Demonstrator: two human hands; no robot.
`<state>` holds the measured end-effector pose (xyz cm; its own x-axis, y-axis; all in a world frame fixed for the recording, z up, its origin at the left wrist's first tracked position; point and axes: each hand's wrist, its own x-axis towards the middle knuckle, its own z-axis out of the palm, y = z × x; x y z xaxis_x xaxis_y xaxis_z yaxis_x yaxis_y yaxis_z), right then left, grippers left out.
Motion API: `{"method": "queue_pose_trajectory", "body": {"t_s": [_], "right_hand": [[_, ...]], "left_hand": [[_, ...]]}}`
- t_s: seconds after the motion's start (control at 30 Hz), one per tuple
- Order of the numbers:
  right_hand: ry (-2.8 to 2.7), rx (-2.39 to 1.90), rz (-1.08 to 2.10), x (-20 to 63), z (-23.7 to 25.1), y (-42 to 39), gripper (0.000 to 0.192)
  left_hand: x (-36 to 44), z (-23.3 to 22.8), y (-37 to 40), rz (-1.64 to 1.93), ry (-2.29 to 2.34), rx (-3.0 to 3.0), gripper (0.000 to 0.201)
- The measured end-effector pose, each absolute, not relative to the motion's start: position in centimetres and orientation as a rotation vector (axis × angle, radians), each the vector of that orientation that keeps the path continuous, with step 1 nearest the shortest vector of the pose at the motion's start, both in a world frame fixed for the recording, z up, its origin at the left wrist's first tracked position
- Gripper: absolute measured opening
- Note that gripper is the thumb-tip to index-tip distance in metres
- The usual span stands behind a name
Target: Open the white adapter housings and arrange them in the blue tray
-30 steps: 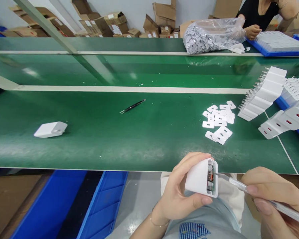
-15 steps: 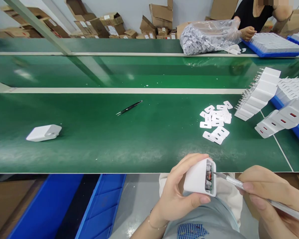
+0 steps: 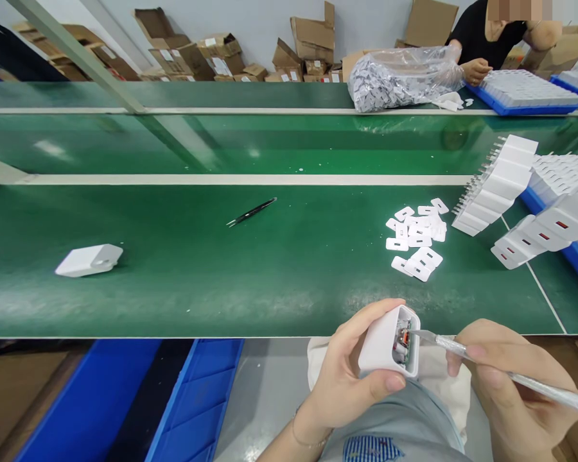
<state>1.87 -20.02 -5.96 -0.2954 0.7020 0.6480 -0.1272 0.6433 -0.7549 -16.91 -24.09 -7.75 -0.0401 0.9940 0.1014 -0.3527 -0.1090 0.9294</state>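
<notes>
White housing (image 3: pixel 378 343) is by the near edge of the green surface (image 3: pixel 318 276); from afar, I see the left hand (image 3: pixel 334 378) with its grip wrapped around it. The right hand (image 3: pixel 517 359) has its grip pinched on a silver-handled tool (image 3: pixel 447 345), tip at the open end; I cannot tell if they touch. Slotted plates (image 3: pixel 420 232) lie beyond.

At five o'clock the left hand (image 3: pixel 340 375) curves in a grasp, thumb (image 3: pixel 383 385) toward three. At four, the right hand (image 3: pixel 517 396) pinches.
</notes>
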Motion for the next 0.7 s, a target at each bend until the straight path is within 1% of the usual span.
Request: {"method": "queue_pose_trajectory", "body": {"t_s": [0.23,0.47,0.6,0.7], "right_hand": [[-1.646,-0.480,0.837,1.7,-6.8,-20.6,0.035],[-1.665,-0.496,0.705,1.6,-7.9,-20.4,0.022],[-1.641,-0.467,0.729,1.5,-7.8,-20.5,0.025],[-1.593,-0.465,0.835,1.3,-7.6,-20.8,0.031]], "left_hand": [[-16.8,-8.0,-24.2,1.440,0.879,0.975,0.068],[-16.9,-7.9,-24.2,1.448,0.832,0.973,0.063],[-16.8,-7.8,-24.1,1.458,0.761,0.980,0.060],[-16.7,-7.7,-23.9,1.471,0.728,0.955,0.060]]}}
